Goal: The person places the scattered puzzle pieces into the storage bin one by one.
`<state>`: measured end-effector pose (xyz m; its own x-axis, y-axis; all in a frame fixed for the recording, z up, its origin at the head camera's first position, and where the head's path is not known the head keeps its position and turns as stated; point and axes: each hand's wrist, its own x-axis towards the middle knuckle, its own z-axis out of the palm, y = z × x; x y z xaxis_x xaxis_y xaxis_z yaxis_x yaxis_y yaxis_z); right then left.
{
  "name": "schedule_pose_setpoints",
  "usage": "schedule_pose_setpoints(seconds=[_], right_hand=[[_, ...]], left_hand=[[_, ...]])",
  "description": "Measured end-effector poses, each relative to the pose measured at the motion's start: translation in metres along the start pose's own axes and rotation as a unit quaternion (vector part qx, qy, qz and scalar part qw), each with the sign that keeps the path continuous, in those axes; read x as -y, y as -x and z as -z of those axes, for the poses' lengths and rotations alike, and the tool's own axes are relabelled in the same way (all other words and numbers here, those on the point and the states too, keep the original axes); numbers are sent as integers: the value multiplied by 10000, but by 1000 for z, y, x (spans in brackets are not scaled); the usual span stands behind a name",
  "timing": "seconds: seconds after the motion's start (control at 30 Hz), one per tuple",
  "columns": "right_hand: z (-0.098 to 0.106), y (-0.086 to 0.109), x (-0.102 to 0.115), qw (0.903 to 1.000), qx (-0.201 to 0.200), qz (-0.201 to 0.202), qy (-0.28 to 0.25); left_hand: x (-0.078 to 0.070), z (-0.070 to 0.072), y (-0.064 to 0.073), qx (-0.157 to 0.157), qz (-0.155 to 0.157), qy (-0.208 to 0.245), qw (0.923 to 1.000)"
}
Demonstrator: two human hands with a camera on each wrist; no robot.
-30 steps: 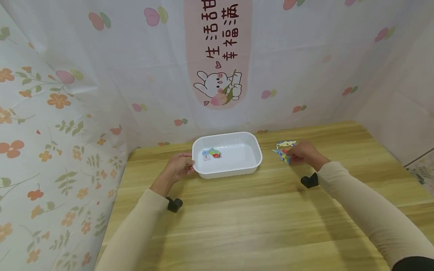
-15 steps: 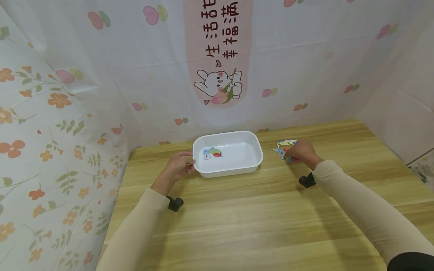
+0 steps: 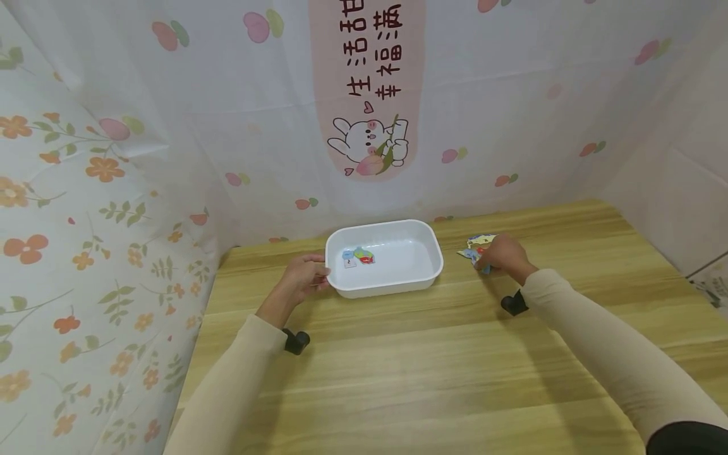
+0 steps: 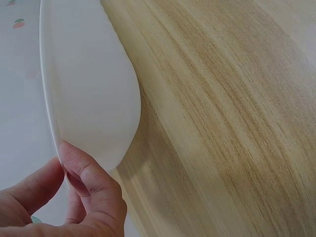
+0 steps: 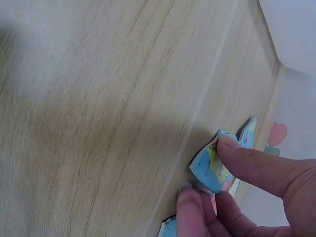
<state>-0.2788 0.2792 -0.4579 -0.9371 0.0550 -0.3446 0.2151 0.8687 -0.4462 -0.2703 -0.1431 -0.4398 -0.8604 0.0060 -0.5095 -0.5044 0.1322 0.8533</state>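
My left hand (image 3: 301,280) pinches the left end of a white plastic tray (image 3: 392,288) between thumb and fingers; the left wrist view shows the grip at the tray's rim (image 4: 94,74). To the right of the tray, my right hand (image 3: 506,256) is over a small cluster of flat, irregular printed pieces. In the right wrist view its thumb and fingers pinch a light blue printed piece (image 5: 210,170), which is tilted up from the table. Another blue piece (image 5: 248,132) shows behind the thumb, and one (image 5: 169,227) by the fingertips. The hand hides part of the cluster.
Inside the tray, at its left, lie a green and red piece (image 3: 364,255) and a small blue and white piece (image 3: 349,258). A yellow piece (image 3: 480,239) lies just beyond the right hand. A patterned cloth (image 3: 256,164) hangs behind the wooden table (image 3: 398,379).
The right hand has shifted slightly over the pieces, and the blue piece at its fingers has changed angle. The left hand keeps its hold on the tray; the head view has drifted slightly.
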Motion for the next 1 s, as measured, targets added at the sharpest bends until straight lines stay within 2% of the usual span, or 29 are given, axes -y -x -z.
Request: schedule_pose_setpoints(seconds=[0.23,0.33,0.47,0.67,0.77,0.9,1.0], right_hand=[[8,-1,-2,9999,35,-91,-62],[13,-3,-5,9975,239,-247,-616],[18,-5,-8,9853,594,-530,-1513],[26,-4,-3,9755,905,-436,-1959],[30,-6,-1,9614,1012,-456,-2519],[34,-10,4,9315,1074,-510,-3438],[37,-12,9,9213,1138,-448,-3691]], left_hand=[[0,-1,0,-9,5,1,10000],[-1,-1,1,-2,7,-1,10000],[-1,-1,2,6,8,8,10000],[1,-1,2,-9,-16,20,10000],[1,-1,1,-5,-11,13,10000],[1,0,0,-5,-6,24,10000],[1,0,0,-19,2,43,10000]])
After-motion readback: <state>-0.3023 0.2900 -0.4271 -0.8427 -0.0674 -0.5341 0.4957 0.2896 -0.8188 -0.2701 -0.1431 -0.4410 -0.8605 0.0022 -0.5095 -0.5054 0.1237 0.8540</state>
